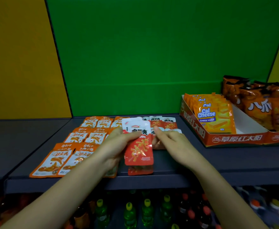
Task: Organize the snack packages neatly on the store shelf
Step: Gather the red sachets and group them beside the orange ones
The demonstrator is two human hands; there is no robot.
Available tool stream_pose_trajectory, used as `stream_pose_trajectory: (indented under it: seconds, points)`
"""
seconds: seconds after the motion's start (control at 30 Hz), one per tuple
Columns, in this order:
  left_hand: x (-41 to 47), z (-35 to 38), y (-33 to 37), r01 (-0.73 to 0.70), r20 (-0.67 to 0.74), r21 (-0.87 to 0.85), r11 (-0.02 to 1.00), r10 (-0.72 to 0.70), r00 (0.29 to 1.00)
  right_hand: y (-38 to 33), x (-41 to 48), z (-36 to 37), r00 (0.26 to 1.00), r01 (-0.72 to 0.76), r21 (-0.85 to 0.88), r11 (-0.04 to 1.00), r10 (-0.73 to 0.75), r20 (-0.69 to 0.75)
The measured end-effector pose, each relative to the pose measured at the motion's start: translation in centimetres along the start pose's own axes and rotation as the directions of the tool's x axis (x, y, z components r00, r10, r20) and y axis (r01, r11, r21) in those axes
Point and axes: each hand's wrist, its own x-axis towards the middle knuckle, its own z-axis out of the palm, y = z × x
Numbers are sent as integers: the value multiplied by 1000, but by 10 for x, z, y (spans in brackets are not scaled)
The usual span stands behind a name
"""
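Head view: the left hand [117,146] pinches a small stack of red packets [138,152] just above the grey shelf [226,161]. The right hand [173,142] lies on more red packets [168,123] flat on the shelf, one finger straight; I cannot tell its grip. Orange packets [59,157] lie in rows to the left.

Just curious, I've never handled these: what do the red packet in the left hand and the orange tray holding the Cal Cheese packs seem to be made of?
Red packet: likely thin plastic film, glossy; it catches light and has flat sealed edges.
Orange tray: looks like printed cardboard, fairly matte; plain white inside, straight folded walls.
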Motion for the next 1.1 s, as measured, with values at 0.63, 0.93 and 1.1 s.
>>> stream_pose_trajectory:
  seconds: [0.63, 0.93, 1.1]
  points:
    - [22, 26, -27, -235, 85, 654, 719, 239, 967, 68, -24, -40, 930, -251, -198, 948, 180, -319]
    - [23, 43, -27, -169, 76, 966, 195, 409, 909, 69, -18, -30, 937, -269, -369, 890, 154, -313]
    - [26, 51, -24, -116, 90, 992, 44, 394, 915, 71, -18, -29, 944, -242, -463, 853, 96, -317]
